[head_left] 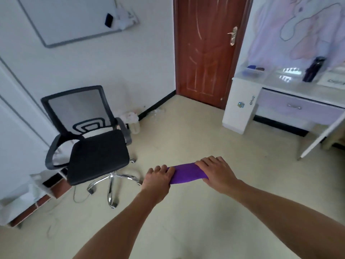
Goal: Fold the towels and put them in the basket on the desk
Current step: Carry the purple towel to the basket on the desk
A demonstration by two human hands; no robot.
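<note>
A purple towel (186, 174), folded into a narrow strip, is stretched between my two hands in the air above the floor. My left hand (158, 179) grips its left end, fingers curled over the top. My right hand (216, 173) holds the right end the same way. The desk (291, 90) stands at the upper right, with a clear basket-like container (251, 71) on its top holding something blue and something dark. Most of the towel's ends are hidden under my fingers.
A black mesh office chair (93, 143) on a chrome star base stands to the left. A brown door (207, 49) is shut straight ahead. A dark bottle (313, 69) stands on the desk. A whiteboard (74, 17) hangs on the left wall.
</note>
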